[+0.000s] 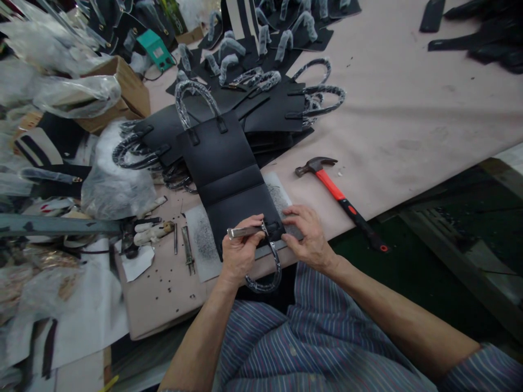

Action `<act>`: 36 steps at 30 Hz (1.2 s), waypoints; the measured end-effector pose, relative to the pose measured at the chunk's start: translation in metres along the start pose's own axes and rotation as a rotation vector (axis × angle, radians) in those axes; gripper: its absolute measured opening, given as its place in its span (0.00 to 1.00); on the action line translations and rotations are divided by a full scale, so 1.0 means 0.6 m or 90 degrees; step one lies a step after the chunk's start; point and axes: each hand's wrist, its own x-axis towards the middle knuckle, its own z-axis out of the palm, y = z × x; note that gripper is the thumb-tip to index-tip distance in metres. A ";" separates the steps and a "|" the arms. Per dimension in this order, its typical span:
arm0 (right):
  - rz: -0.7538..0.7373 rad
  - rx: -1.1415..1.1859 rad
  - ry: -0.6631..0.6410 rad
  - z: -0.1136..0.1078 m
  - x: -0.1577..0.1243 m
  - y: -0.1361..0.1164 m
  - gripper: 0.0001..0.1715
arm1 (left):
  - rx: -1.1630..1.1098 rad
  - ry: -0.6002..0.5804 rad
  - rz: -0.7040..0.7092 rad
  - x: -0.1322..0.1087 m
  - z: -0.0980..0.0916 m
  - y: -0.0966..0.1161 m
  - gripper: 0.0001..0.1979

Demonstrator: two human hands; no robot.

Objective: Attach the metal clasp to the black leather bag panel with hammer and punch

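Note:
A black bag panel [231, 155], looking like leather, lies unfolded on a white slab [200, 239], with a crease across its middle. Plastic-wrapped loop handles are fixed at its two ends: a far handle [195, 98] and a near handle [278, 264], which hangs over the table edge by my lap. My left hand [239, 256] is closed around a slim silver metal tool [242, 232], its far end at the near handle's base. The tool's exact kind is unclear. My right hand [309, 238] grips the panel's right edge with curled fingertips, beside the handle tab.
A claw hammer [335, 190] with a red and black grip lies to the right. Metal punches [188, 250] and tiny dark scraps lie left. Behind are stacked black panels [278, 111] with wrapped handles, a cardboard box [118, 90] and plastic bags [118, 179]. The table edge [392, 209] runs along the right.

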 end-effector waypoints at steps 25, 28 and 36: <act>0.767 0.684 0.107 0.030 -0.091 -0.111 0.20 | -0.130 0.076 -0.329 -0.032 0.002 0.039 0.15; 0.752 0.701 0.050 0.026 -0.086 -0.103 0.20 | -0.162 0.089 -0.357 -0.028 0.004 0.043 0.16; 0.650 0.695 -0.017 0.044 -0.080 -0.105 0.15 | -0.234 0.119 -0.405 -0.012 0.000 0.052 0.18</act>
